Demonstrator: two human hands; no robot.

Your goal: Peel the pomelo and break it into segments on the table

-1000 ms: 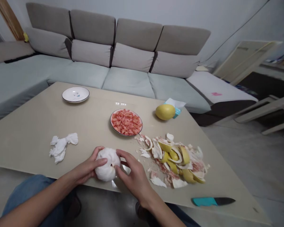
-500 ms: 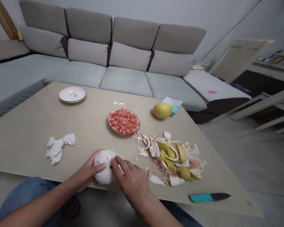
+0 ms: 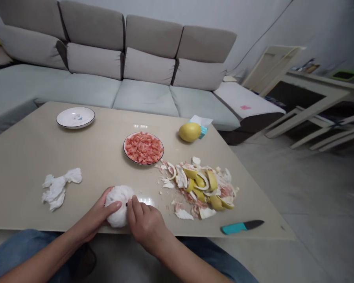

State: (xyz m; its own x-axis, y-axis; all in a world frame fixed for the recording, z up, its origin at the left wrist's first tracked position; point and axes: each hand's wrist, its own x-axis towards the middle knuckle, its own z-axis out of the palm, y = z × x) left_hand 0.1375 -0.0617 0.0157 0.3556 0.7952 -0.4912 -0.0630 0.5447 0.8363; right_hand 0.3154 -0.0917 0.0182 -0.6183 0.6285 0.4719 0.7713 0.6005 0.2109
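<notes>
A rounded white bundle (image 3: 118, 210) with a wrinkled surface is held over the table's near edge; I cannot tell whether it is wadded tissue or something wrapped or peeled. My left hand (image 3: 102, 212) is closed round its left side, thumb across the front. On its right side, my right hand (image 3: 146, 220) has its fingers pinched together, beside a small dark spot I cannot make out. Crumpled tissue (image 3: 59, 188) lies to the left. Beyond my hands stands a black-rimmed plate (image 3: 126, 155) heaped with red pomelo flesh (image 3: 144, 148).
Yellow pomelo peel (image 3: 200, 184) and pith lie piled at the right. Near the front edge lies a teal-handled knife (image 3: 234, 228). A whole pomelo (image 3: 189, 132) sits against a tissue pack (image 3: 203, 131). At the back left is a white plate (image 3: 76, 118). A sofa (image 3: 141, 98) lines the far side.
My view has turned to the right, so everything on the table appears farther left. Both hands keep hold of the white bundle; the right fingers have drawn closer together.
</notes>
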